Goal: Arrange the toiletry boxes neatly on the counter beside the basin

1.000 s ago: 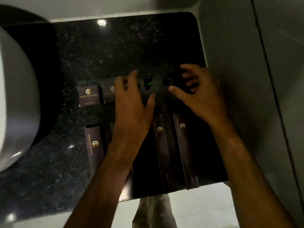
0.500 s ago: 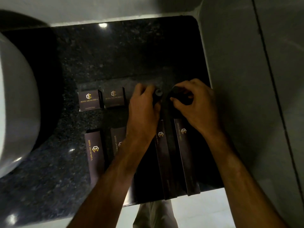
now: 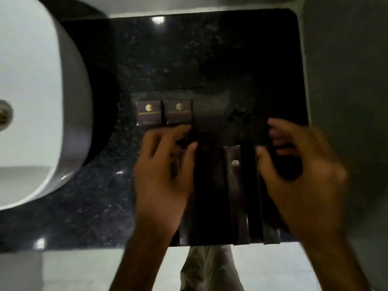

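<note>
Two small square dark toiletry boxes with gold logos, one [image 3: 149, 112] to the left of the other [image 3: 179, 111], sit side by side on a dark tray [image 3: 210, 118]. A long dark box [image 3: 235, 185] lies lengthwise between my hands. Parts of other long boxes show under my left hand [image 3: 185, 227] and my right hand [image 3: 270, 229]. My left hand [image 3: 165, 175] hovers just below the square boxes, fingers apart, holding nothing. My right hand [image 3: 300, 175] hovers at the tray's right side, blurred, fingers curled and apart. Small dark bottles [image 3: 239, 113] stand beyond my fingertips.
A white basin [image 3: 31, 101] fills the left side. The black granite counter [image 3: 189, 59] stretches behind the tray. A grey wall [image 3: 346, 59] bounds the counter on the right. The counter's front edge [image 3: 84, 246] runs below, with pale floor and my trousers [image 3: 210, 269] beneath.
Both hands let go of the small dark bottles and pulled back toward me. The bottles stay standing behind the long boxes. The view shifted, showing more of the basin.
</note>
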